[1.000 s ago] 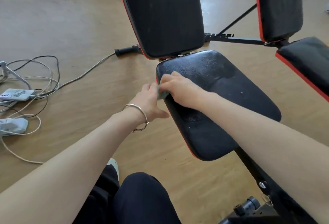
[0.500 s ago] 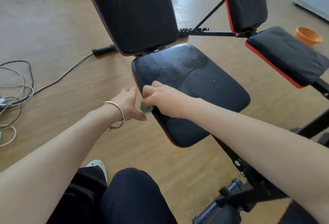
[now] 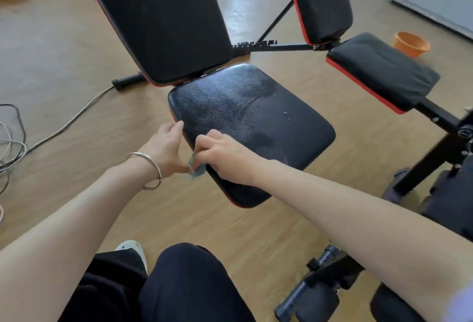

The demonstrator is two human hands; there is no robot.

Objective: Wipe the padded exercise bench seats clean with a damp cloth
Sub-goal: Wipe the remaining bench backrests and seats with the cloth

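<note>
Two black padded benches are stood on the tan wood-grain floor: the nearer bench, its seat damp-streaked, and a second bench to its right. Cables are coiled at the left, and an orange pot is set at the far right.

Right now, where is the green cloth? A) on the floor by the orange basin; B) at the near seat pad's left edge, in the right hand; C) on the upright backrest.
B: the cloth peeks out beneath the right hand, whose fingers curl on it at the left edge of the seat pad.
</note>
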